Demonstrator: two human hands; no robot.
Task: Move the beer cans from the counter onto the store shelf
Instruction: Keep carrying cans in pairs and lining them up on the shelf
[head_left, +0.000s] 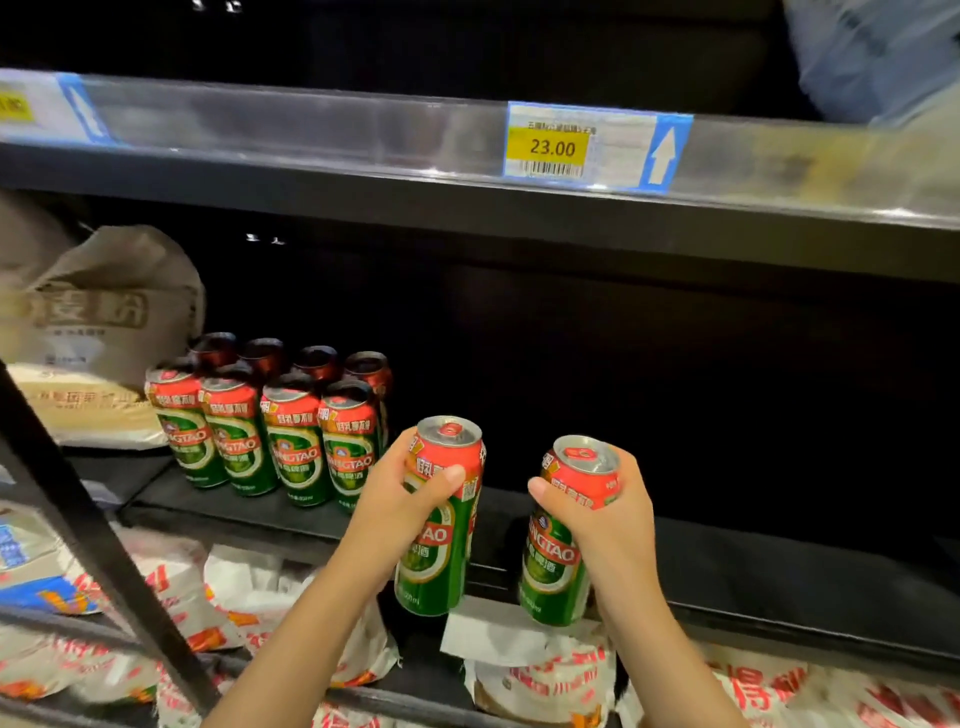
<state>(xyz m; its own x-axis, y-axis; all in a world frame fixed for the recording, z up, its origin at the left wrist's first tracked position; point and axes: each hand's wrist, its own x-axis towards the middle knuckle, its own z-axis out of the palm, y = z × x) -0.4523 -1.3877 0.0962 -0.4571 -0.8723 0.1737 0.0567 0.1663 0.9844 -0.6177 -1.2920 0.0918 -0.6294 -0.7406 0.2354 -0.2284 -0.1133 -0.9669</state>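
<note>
Both forearms enter from the bottom edge, each hand carrying one upright beer can in front of the store shelf (779, 566). Left hand (400, 512): grip wrapped round the left can (441, 519), thumb across its red band, fingers hidden behind it; can tilted slightly, base just above the shelf's front lip. Right hand (610, 514): grip curled round the right can (563, 535) from its right side, thumb on the front; base level with the shelf lip. The two held cans are near each other, apart, not touching.

To the upper left of the left hand, shelved cans (270, 431) stand upright on the dark shelf, in two rows of four, packed side by side. Left of these lie tan sacks (104, 312). Above both hands, the upper shelf edge carries a price tag (553, 148) reading 23.00. Below the hands, white-and-red bags (545, 675) fill the lower level.
</note>
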